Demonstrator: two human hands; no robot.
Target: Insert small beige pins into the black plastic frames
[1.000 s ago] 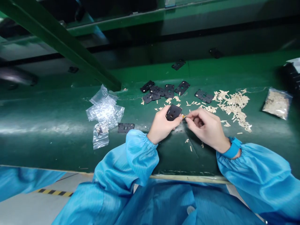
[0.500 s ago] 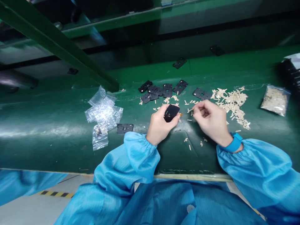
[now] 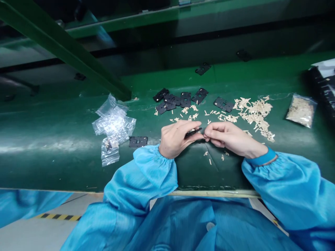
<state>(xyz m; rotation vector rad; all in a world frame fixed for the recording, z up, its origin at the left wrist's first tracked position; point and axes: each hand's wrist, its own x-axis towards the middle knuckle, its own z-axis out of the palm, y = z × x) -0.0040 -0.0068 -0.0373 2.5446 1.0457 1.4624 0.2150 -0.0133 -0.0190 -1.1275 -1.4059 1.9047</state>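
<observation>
My left hand (image 3: 176, 138) grips a thin black plastic plate (image 3: 193, 132) between thumb and fingers, tilted so it shows nearly edge-on. Close by its right end, my right hand (image 3: 227, 138) is closed in a pinch at the fingertips; whatever lies between them is hidden. Small cream-coloured pieces (image 3: 230, 118) are scattered just beyond both hands, and a larger heap of them (image 3: 256, 113) lies to the right. Several similar black plates with cut-outs (image 3: 171, 100) lie behind my hands. A single black plate (image 3: 138, 141) rests left of my left hand.
Clear plastic bags (image 3: 115, 120) are piled at the left. A zip bag filled with cream pieces (image 3: 301, 111) lies at the right, near a black tray (image 3: 320, 87). A green metal post (image 3: 86, 66) slants down to the green bench (image 3: 65, 157). A blue sleeve (image 3: 28, 205) shows at lower left.
My left hand has turned the black plate from face-up to nearly edge-on. My right hand has moved left, from over the cream pieces to the plate's end.
</observation>
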